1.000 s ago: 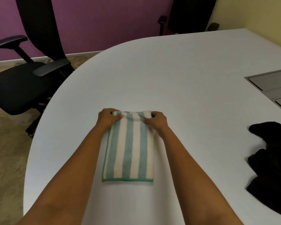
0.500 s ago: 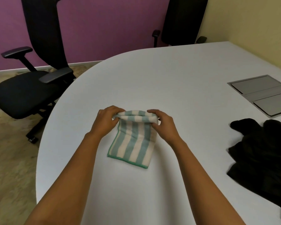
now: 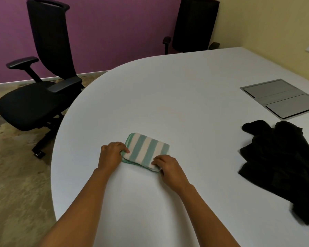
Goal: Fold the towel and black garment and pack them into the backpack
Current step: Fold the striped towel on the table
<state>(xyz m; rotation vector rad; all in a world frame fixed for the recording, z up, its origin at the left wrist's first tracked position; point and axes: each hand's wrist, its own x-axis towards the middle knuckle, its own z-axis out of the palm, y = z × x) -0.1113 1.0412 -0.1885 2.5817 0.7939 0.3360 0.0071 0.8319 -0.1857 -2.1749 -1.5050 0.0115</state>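
The left hand and right hand are pinching the near corners of the striped towel, just doubled over into a compact pad on the white bench, while the black garment is lying unfolded to its right and office chairs are standing by a purple wall.

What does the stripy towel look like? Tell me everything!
The towel is soft-looking cloth with green and white stripes and green edging. It lies flat on the white table, folded into a small thick stack of layers, slightly askew. The left hand holds its near left corner, the right hand its near right corner.
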